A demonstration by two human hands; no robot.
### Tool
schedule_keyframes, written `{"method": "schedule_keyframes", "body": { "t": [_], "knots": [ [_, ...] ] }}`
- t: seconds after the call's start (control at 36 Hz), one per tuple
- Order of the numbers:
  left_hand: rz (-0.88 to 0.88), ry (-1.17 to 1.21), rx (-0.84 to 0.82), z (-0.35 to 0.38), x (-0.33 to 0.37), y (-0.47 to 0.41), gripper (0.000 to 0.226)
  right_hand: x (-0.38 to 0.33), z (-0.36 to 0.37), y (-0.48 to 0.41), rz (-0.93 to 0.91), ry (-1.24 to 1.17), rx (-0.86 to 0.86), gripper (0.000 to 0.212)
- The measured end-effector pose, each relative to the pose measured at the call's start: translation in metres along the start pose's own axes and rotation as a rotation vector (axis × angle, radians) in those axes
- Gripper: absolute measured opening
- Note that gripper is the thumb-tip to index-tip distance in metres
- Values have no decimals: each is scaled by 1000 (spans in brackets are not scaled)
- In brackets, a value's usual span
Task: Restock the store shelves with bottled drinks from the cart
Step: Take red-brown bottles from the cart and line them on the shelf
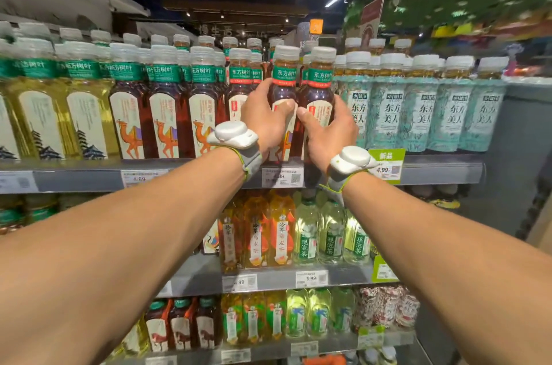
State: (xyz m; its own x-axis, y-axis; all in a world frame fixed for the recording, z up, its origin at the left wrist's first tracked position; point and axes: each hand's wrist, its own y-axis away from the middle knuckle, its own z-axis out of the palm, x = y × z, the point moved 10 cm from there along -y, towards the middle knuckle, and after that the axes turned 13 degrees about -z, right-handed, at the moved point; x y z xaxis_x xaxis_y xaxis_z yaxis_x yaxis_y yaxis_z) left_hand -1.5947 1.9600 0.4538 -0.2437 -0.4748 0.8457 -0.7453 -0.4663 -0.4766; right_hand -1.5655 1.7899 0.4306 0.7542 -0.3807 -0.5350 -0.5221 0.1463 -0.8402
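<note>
Two dark tea bottles with green neck bands and white caps stand side by side at the front of the top shelf (pixel 442 169). My left hand (pixel 264 118) grips the left bottle (pixel 284 77), thumb across its label. My right hand (pixel 330 125) grips the right bottle (pixel 319 80) the same way. Both bottles are upright, their bases hidden behind my hands, so I cannot tell whether they rest on the shelf. Each wrist carries a white band device. The cart is out of view.
Matching dark tea bottles (pixel 167 113) and yellow tea bottles (pixel 38 113) fill the shelf to the left; pale teal-labelled bottles (pixel 424 113) fill the right. Lower shelves hold orange bottles (pixel 257 230) and green bottles (pixel 331 230). A grey shelf end panel (pixel 513 170) closes the right side.
</note>
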Motion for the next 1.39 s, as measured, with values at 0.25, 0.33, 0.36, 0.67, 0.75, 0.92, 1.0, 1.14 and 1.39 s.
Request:
{"method": "schedule_keyframes", "body": {
  "t": [0.25, 0.33, 0.36, 0.67, 0.75, 0.92, 1.0, 1.14, 1.39],
  "knots": [
    [-7, -256, 41, 5, 7, -1, 51, 23, 14, 12, 79, 65, 10, 59],
    [-7, -314, 57, 7, 10, -1, 53, 23, 17, 15, 69, 109, -12, 61],
    [-6, -321, 55, 8, 10, -1, 53, 23, 17, 16, 65, 120, -13, 61],
    [37, -403, 234, -12, 12, 0, 47, 18, 21, 25, 29, 197, -45, 62],
    [12, -389, 247, -14, 14, -4, 49, 14, 18, 28, 30, 205, -34, 60],
    [17, -389, 281, -22, 27, -16, 36, -14, 3, 9, -97, 220, 26, 50],
    [-16, -411, 271, -22, 25, -28, 42, -27, 0, -16, -130, 254, 27, 50],
    [-82, -378, 224, -20, 22, -43, 44, -28, 9, -58, -52, 346, -112, 45],
    [-101, -466, 80, -3, 19, -58, 25, -18, 26, -71, 59, 381, -337, 37]
  ]
}}
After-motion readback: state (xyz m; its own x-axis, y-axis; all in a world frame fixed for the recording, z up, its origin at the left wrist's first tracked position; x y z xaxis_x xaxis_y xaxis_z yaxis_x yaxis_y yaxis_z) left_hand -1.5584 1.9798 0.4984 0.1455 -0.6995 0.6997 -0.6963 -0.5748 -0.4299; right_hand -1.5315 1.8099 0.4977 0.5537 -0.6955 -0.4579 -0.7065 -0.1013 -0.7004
